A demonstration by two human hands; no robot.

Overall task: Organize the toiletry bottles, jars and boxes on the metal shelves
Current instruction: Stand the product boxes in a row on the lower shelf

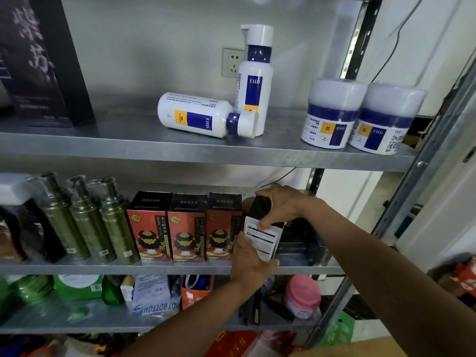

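At the middle shelf (103, 269), both hands hold a tilted dark box (260, 235), at 3 o'clock of 3 red boxes (186, 228). The left hand (251, 264) grips its lower end; the right hand (280, 206) pinches its top. The step appears to be adding it to that row; next it needs standing upright, flush beside them. At 12 o'clock, 1 white bottle (201, 115) lies toppled.

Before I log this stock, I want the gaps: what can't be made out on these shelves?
All in the head view:
Box: front turned aside, partly covered by right hand and left hand.
Dark object behind it: shadowed, kind unclear.
Items at the middle shelf's left end: blurred, cut by frame edge.
Lying EHD bottle: small print too tiny.
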